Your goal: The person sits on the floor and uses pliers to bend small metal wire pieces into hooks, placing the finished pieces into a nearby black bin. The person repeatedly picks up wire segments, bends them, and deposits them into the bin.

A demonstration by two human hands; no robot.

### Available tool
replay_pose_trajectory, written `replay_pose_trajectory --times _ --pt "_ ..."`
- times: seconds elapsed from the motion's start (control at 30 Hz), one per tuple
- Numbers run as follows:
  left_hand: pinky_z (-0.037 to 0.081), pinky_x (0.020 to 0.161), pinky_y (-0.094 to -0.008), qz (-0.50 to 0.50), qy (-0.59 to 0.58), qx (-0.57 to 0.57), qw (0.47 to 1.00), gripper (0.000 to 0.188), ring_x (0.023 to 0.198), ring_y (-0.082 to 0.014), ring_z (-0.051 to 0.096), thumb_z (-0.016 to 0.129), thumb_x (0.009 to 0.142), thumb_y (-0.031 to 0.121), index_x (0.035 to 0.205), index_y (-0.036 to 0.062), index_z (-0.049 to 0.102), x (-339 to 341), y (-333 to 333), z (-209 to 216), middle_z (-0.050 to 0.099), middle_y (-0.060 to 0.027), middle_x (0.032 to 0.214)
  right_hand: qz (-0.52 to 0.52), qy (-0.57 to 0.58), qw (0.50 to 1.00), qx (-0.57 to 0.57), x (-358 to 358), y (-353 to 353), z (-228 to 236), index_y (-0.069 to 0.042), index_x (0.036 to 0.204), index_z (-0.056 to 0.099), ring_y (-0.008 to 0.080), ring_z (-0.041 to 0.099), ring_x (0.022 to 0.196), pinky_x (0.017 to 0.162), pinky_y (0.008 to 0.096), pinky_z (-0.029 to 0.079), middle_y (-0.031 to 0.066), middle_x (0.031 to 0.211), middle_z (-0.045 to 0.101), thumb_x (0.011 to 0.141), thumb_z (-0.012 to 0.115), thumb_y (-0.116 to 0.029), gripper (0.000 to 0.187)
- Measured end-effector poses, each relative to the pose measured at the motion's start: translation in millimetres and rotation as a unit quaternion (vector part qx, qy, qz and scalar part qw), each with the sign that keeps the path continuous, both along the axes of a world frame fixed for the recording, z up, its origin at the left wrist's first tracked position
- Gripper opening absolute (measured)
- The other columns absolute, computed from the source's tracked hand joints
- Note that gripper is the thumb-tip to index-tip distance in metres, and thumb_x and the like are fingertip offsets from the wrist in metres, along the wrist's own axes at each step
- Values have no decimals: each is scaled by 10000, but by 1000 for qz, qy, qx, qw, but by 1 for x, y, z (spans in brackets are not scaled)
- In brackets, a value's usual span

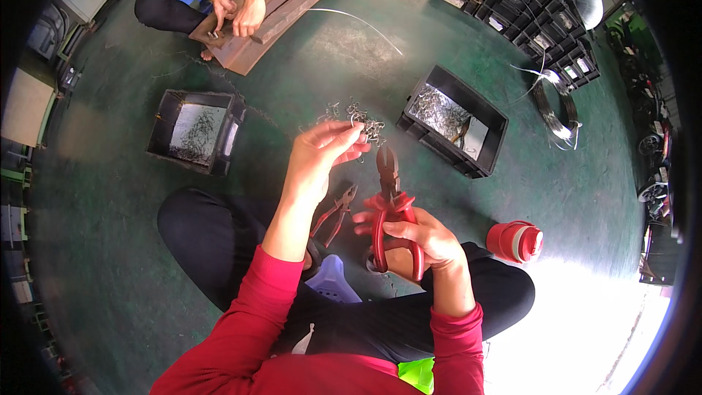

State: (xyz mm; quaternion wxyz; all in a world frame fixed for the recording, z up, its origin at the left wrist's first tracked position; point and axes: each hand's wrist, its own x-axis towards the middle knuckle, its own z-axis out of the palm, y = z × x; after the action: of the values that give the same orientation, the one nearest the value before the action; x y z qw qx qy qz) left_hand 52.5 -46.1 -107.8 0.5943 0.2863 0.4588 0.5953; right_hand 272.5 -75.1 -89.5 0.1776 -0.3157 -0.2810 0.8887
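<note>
Red sleeves (252,300); held pliers (390,172) clear crate rims (441,151).

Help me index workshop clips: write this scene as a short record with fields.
Left hand: pinches small bent metal pieces
Right hand: holds large red-handled pliers, jaws pointing toward those pieces
Between the legs: second pliers
Near right knee: red cup
Beyond hands: left black bin and right black bin, both containing small metal pieces
Upper right: stacked black crates, wire coil
Upper left: another person's hands at a brown beam
</note>
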Motion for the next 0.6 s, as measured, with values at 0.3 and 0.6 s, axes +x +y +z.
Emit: replay_pose_trajectory --times 0.3,0.6 --pt "557 651 -301 -49 6 51 998 188 668 -134 622 617 928 108 1055 -15 681 8 -11 12 643 -46 787 39 -229 952 200 4 -4 21 -13 1271 547 140 593 939 862 289 462 93 1012 657 892 635 -112 401" --pt "505 580 -270 -141 -39 -8 989 283 531 -85 518 579 948 119 1182 -23 648 4 -19 27 538 7 651 126 -299 899 295 22 20 46 -12 1285 525 83 508 703 629 242 427 53 1027 647 937 613 -127 377"
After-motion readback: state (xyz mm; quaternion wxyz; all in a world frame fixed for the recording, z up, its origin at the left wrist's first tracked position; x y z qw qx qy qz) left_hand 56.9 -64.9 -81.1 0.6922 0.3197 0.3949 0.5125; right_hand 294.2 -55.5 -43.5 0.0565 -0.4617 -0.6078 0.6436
